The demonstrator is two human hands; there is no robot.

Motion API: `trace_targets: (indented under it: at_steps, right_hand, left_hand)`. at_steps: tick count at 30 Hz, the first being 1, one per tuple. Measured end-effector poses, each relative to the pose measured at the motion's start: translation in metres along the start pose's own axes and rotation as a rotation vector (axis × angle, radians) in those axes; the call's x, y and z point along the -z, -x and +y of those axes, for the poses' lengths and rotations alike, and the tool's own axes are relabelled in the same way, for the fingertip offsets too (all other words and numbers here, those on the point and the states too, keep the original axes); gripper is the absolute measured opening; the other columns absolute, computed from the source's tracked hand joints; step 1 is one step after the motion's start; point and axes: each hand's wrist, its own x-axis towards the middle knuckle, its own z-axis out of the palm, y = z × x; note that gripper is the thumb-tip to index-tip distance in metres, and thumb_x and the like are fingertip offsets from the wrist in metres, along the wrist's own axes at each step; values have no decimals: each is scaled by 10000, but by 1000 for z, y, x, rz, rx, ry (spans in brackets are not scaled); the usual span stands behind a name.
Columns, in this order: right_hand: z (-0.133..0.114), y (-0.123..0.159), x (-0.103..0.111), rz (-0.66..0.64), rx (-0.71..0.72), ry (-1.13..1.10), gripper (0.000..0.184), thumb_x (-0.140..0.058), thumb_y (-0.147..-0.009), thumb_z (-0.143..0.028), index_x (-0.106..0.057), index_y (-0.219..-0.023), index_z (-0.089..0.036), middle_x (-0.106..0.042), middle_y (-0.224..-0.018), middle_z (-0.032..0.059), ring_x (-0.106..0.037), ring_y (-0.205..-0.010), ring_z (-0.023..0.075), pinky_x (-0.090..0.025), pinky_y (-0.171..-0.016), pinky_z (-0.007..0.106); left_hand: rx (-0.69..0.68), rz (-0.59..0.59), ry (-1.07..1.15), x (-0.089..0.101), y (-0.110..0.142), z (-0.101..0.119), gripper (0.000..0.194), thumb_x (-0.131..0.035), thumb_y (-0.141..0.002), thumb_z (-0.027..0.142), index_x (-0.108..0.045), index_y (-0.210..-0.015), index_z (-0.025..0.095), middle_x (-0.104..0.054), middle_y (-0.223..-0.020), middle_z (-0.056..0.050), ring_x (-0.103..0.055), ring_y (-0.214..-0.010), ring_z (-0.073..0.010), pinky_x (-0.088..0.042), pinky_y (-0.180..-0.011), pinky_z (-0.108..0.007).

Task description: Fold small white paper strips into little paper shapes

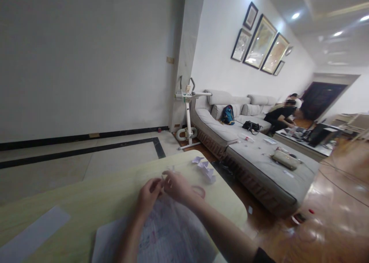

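L hand [150,194] & R hand [178,187] tog., nr folded papers [208,173]

I cannot read any text, number or brand here. The printed sheet [170,234] lying on the pale table [95,201] bears faint bluish and reddish marks, but they are too blurred to be made out as letters. The framed pictures [261,42] on the wall [215,44] are too small and shiny for reading any writing
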Motion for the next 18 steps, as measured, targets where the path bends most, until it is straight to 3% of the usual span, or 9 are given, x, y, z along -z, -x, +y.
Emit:
trace_targets:
  at_steps: [4,12,15,18]
  right_hand:
    - [24,10,29,154,-35,-20,407,-519,-720,-124,-517,-1115,-224,-649,-830,11,-588,-701,130,-436,-636,223]
    - [120,39,118,378,-158,-18,308,-486,-724,-178,-569,-1020,-168,-637,-786,33,-584,-654,132,-472,-619,245]
    - [138,49,132,418,-186,45,312,-475,-732,-180,-565,-1030,-155,-637,-805,49,-584,-669,140,-469,-636,253]
    - [140,56,135,377,-164,158,332,-472,-713,-139,-568,-1030,-163,-621,-790,43,-568,-675,141,-452,-636,245]
  left_hand:
    - [37,27,-4,2,1,1,383,-567,-706,479,-616,-877,140,-644,-717,-44,-610,-581,-166,-488,-524,-255]
    - [78,-16,23,2,2,1,379,-564,-705,496,-607,-838,144,-620,-687,-25,-615,-582,-156,-501,-554,-262]
    - [88,-19,24,3,3,1,380,-567,-701,501,-609,-816,142,-618,-678,-28,-619,-587,-161,-507,-564,-272]
    - [84,-12,22,3,2,0,392,-570,-691,514,-608,-796,138,-618,-673,-31,-619,-592,-166,-513,-573,-280]
